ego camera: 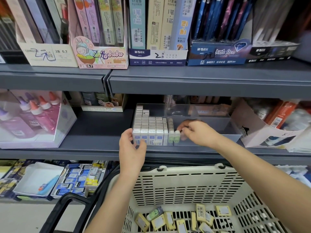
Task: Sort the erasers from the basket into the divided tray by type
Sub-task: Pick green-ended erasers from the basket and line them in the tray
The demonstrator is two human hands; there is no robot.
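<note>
A clear divided tray [234, 132] stands on the middle shelf. Its left compartment is packed with rows of white erasers [149, 126]. Beside them stands a short row of green-and-white erasers [173, 137]. My left hand [132, 148] grips the tray's front left corner. My right hand [196, 133] reaches into the right compartment, and its fingertips pinch the front green-and-white eraser [177, 137]. Below, a cream plastic basket [185, 185] holds several yellow erasers [170, 220] and one green-and-white eraser [154, 213].
Boxes of pencil leads and pens fill the upper shelf [202, 78]. A box of glue bottles [32, 118] stands left of the tray, an open carton [262, 132] to its right. The lower shelf holds a box of blue-labelled erasers [74, 180]. The basket's black handle [67, 204] juts left.
</note>
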